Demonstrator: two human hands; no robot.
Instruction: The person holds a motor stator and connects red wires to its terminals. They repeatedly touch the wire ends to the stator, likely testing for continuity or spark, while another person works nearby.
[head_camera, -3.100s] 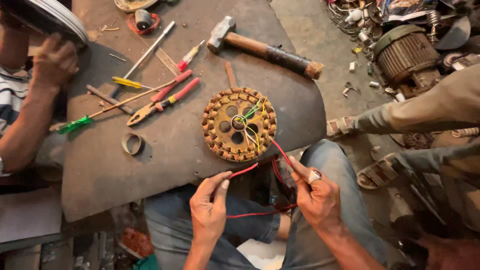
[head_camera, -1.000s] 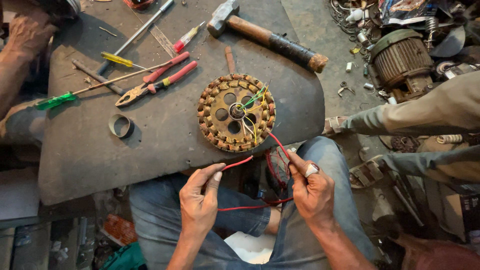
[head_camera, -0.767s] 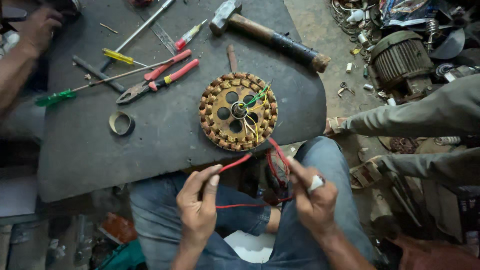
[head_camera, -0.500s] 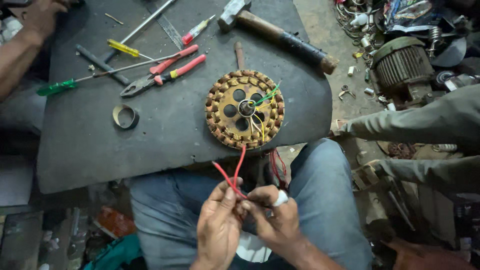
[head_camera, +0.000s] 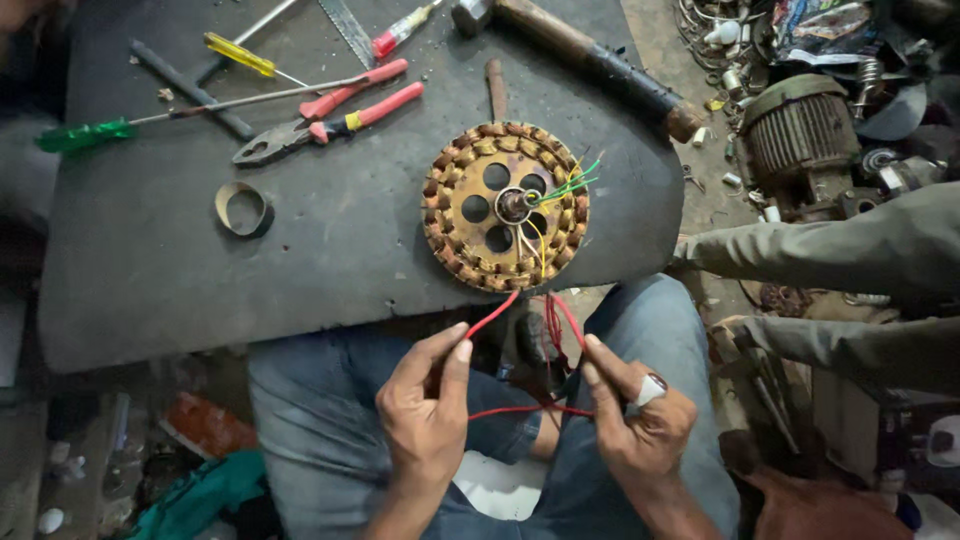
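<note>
Thin red insulated wire (head_camera: 520, 408) runs from the round copper-wound stator (head_camera: 505, 207) on the dark table (head_camera: 150, 270) — left hand (head_camera: 425, 415) and right hand (head_camera: 640, 425) each pinch it above the lap.

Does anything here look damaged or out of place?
Slightly. The round copper-wound stator sits at the dark worktable's near edge, its loose red wires trailing off into both hands, left and right. The right finger wears white tape.
</note>
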